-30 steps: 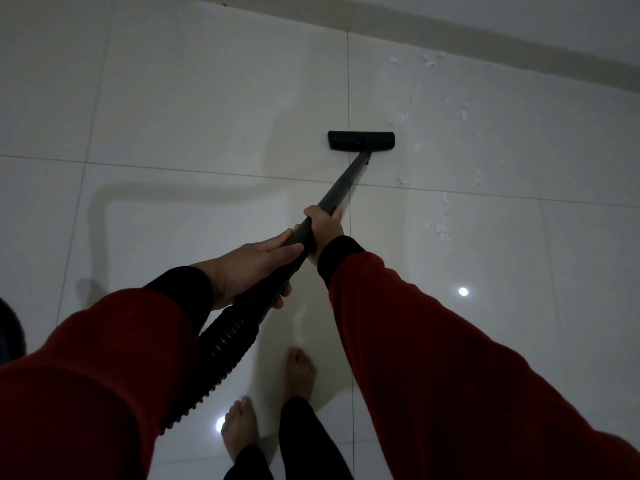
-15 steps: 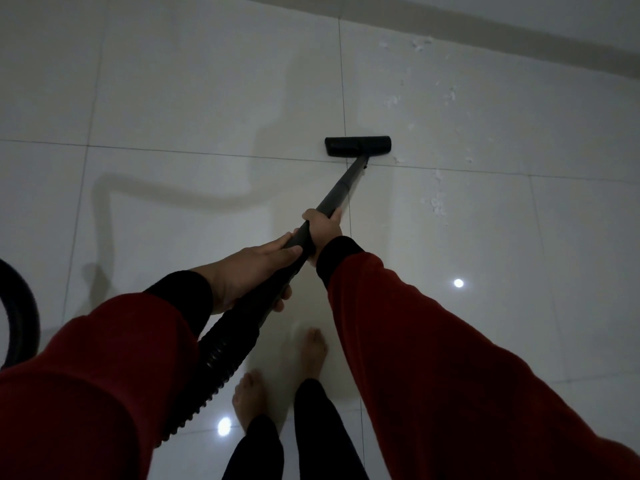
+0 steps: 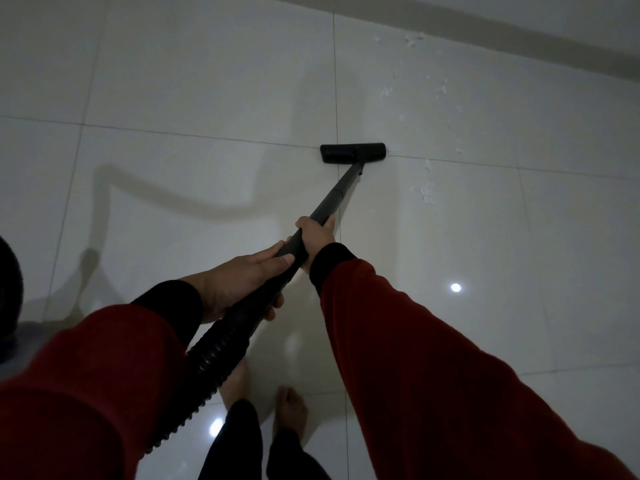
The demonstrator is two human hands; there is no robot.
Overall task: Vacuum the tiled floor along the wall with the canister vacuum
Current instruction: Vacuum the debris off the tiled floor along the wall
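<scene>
Head cam: glossy white tiled floor (image 3: 173,81) w/ thin grout lines fills the view; pale wall w/ a darker skirting strip (image 3: 519,36) runs along the far right. Progress, my read: partway. Floor left of the nozzle looks clean, but white crumb-like debris (image 3: 426,194) sits just right of the nozzle, w/ more specks farther out twd the wall, some right at the skirting. So the wall strip itself looks not yet done.

Black ribbed vacuum hose (image 3: 214,355) comes up from near left, passing between the red sleeves, and joins the dark grey rigid wand tube (image 3: 341,190). Canister body: dark shape at left edge may be it, can't confirm.

Flat black rectangular floor nozzle (image 3: 352,153) lies on a grout-line crossing, far from both hands, fwd and slightly right of them, flat on the tile.

Left hand (image 3: 239,278) is wrapped around the hose cuff, nearer the body. Right hand (image 3: 317,233) grips the wand just beyond it, fingers curled around the tube. Hands nearly touching.
</scene>
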